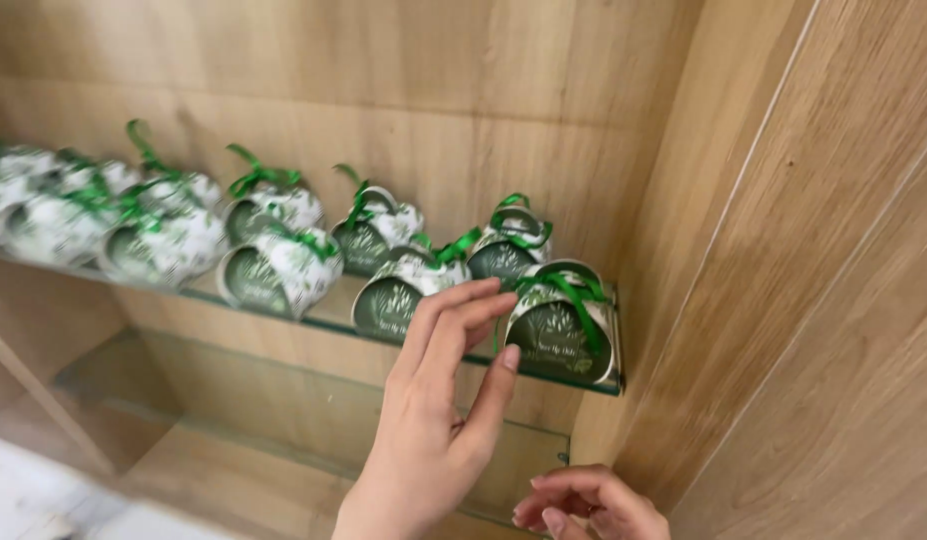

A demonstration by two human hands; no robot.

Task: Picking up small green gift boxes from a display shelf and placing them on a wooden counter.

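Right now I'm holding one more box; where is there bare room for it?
Upper glass shelf: crowded with gift boxes, bare only along its front edge. Lower glass shelf, bordered by the wooden back panel and side wall, lies bare.

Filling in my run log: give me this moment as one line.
left hand: open, fingertips by rightmost gift box | right hand: low, empty | glass shelf: green-ribboned boxes in rows

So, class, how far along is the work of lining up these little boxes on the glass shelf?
Done: a double row of ribboned boxes already fills the glass shelf nearly to its right end. In hand: the left hand touches the last box at the right end. The right hand hangs empty below. Left: the lower shelf holds nothing visible.
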